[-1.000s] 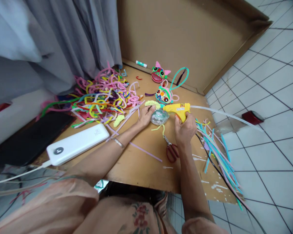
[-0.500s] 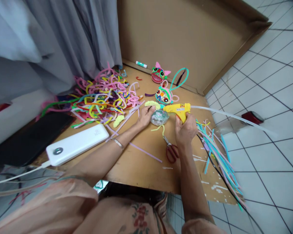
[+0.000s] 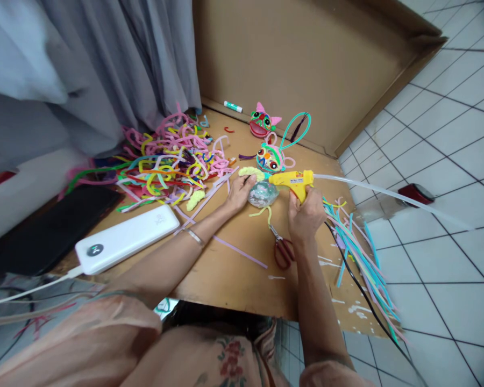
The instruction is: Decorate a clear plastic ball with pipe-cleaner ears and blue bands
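My right hand (image 3: 305, 215) is closed round the handle of a yellow glue gun (image 3: 292, 180), its nozzle pointing left at a clear glittery ball (image 3: 263, 194) on the cardboard sheet (image 3: 234, 269). A long clear glue stick (image 3: 387, 196) juts out behind the gun to the right. My left hand (image 3: 239, 192) grips the ball's left side, fingers touching a fuzzy yellow piece (image 3: 251, 172) laid on its top. Red-handled scissors (image 3: 281, 247) lie just below my right hand.
A heap of coloured pipe cleaners (image 3: 169, 164) lies to the left, a straight bundle (image 3: 358, 252) to the right. Two pipe-cleaner animal heads (image 3: 266, 140) sit behind the ball. A white power bank (image 3: 125, 239), dark tablet (image 3: 48, 231), marker (image 3: 233, 106), black cable (image 3: 367, 301), tiled floor.
Nearly nothing has moved. The free end of the clear glue stick reaches a little further right and lower, and the view has drifted slightly.
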`<action>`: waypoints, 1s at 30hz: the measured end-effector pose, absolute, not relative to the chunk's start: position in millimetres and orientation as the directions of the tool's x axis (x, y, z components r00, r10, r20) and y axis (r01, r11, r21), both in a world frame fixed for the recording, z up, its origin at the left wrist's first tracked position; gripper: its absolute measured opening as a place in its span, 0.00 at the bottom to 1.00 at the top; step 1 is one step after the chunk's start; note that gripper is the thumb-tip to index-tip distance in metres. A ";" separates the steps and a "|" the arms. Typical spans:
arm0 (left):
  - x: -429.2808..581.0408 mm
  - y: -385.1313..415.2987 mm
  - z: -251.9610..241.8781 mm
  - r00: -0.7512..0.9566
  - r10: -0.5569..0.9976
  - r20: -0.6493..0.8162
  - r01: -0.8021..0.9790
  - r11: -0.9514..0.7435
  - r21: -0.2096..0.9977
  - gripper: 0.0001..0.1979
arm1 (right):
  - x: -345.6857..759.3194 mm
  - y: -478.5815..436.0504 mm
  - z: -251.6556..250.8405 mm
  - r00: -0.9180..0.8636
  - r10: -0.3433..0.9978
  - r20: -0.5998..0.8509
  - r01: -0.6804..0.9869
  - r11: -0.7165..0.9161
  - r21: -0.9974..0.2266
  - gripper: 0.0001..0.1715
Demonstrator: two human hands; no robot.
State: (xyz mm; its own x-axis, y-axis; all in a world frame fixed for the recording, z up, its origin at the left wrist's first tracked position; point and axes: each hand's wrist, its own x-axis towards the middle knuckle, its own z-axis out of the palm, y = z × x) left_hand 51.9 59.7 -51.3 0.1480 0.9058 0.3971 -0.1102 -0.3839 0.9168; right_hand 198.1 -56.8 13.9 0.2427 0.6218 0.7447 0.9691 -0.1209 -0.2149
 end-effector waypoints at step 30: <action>49.4 57.0 -48.4 0.150 0.905 0.397 -0.133 -0.380 0.915 0.30 | 275.6 -62.3 -28.3 0.692 0.450 0.564 0.716 -0.525 -0.460 0.23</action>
State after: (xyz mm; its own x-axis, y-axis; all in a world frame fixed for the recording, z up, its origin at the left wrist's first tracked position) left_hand 49.4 57.0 -48.4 0.1497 0.9054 0.3973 -0.1332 -0.3797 0.9155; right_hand 275.6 -62.3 -28.3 0.6924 0.4504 0.5637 0.7161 -0.5247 -0.4603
